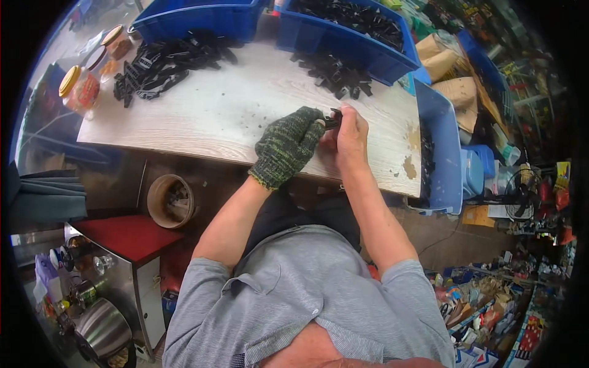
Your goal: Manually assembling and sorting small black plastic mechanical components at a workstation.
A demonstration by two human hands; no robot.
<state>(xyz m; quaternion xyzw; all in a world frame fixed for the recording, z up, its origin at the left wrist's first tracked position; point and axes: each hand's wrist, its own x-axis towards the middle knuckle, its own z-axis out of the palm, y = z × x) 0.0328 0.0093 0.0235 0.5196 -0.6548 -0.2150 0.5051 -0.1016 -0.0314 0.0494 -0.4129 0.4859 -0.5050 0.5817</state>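
Observation:
My left hand [288,142], in a dark green knitted glove, is closed round one end of a small black plastic part [332,121]. Bare, my right hand [351,136] pinches the same part from the other side, thumb and fingers near its upper tip. Both hands meet just above the near part of the pale wood-grain table [202,116]. Much of the part is hidden by the fingers. Beyond the hands lies a small heap of short black plastic parts [336,75]. Farther left spreads a larger heap of long black parts [162,64].
Along the table's far side stand a blue crate [196,22] and another blue crate [343,46] full of black parts. Lidded jars [80,92] stand at the left. A lighter blue bin [443,153] adjoins the right edge. A round bucket [170,201] sits below the table.

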